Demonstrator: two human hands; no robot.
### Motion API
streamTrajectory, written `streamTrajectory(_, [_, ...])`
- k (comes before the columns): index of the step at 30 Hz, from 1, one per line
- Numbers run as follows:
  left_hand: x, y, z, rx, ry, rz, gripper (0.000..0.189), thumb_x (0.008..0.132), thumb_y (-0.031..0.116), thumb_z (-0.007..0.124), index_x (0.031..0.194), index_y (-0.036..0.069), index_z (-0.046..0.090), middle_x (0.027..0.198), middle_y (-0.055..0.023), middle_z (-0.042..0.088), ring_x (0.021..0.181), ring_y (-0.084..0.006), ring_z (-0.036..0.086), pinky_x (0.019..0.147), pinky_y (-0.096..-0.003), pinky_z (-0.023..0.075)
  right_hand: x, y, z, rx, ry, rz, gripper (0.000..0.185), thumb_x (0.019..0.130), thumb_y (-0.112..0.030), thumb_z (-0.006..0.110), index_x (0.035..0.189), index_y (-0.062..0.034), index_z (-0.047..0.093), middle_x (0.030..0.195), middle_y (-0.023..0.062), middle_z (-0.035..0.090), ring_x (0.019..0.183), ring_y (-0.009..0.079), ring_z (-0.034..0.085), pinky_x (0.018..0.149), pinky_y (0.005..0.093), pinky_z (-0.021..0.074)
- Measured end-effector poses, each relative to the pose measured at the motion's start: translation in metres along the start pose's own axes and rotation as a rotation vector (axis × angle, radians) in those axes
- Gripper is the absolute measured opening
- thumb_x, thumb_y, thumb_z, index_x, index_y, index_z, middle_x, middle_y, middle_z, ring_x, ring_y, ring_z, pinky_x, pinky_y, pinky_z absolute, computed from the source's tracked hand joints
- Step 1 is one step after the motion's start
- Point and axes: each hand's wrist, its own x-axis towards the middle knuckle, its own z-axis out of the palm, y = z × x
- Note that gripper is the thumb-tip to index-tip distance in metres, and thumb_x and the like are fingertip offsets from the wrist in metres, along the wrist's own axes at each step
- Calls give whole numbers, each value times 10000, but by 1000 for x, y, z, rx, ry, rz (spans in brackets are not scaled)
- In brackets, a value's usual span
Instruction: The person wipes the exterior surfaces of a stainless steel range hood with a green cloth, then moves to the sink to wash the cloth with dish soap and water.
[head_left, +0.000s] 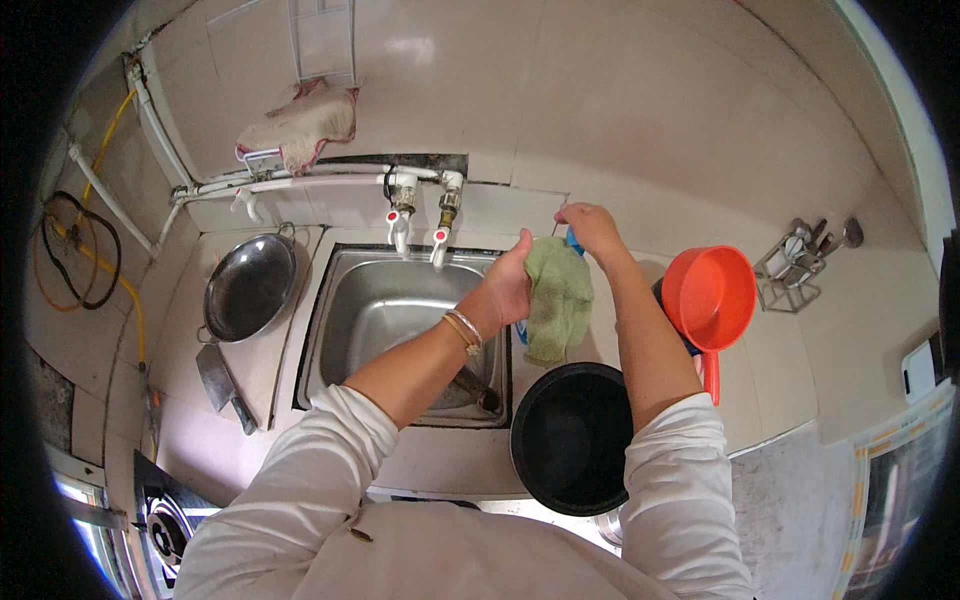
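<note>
Beyond the sink's right edge, my left hand (511, 283) grips the left side of a green cloth (559, 307), thumb pointing up. The cloth hangs over or in front of something blue and white, mostly hidden, that I cannot name. My right hand (591, 227) is at the cloth's top right corner, fingers pinched near a thin wire-like piece (557, 223) by the wall. A bit of blue shows under that hand; what exactly it grips is unclear. Below the cloth sits a black round pot (571, 439), partly behind my right forearm. The steel sink (337, 292) lies under my left forearm.
Two white taps (420, 217) stand behind the sink. On the left counter are a two-handled wok (251, 289) and a cleaver (217, 379). An orange dipper (709, 300) and a utensil rack (791, 262) are right. A gas burner (166, 531) is lower left.
</note>
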Motion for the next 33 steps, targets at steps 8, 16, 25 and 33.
streamTrajectory(8, [-5,-7,-8,-48,16,74,594,879,524,252,1158,36,444,1139,-111,511,1055,-256,486,932,-418,354,-12,3,3,-77,40,36,388,816,-320,394,790,-23,641,835,143,627,798,266,568,722,326,419])
streamTrajectory(16, [-53,20,-10,-62,-119,138,589,887,512,222,1166,46,449,1155,-107,511,1066,-256,484,936,-412,344,-25,-24,-1,-525,553,-341,380,849,-329,359,977,-32,558,964,166,569,879,333,527,778,433,399])
streamTrajectory(25, [-145,71,-16,26,-58,239,561,898,485,224,1156,48,464,1137,-102,529,1051,-238,500,926,-380,359,-97,-106,74,1222,-402,431,452,815,-375,529,1088,-16,503,1035,109,545,969,240,509,840,409,394])
streamTrajectory(33, [-208,90,-92,103,359,264,493,901,447,295,1128,56,491,1123,-111,533,1025,-220,512,907,-379,381,-94,-170,121,956,-247,214,275,776,-152,579,1008,-15,523,926,87,579,839,222,572,744,343,469])
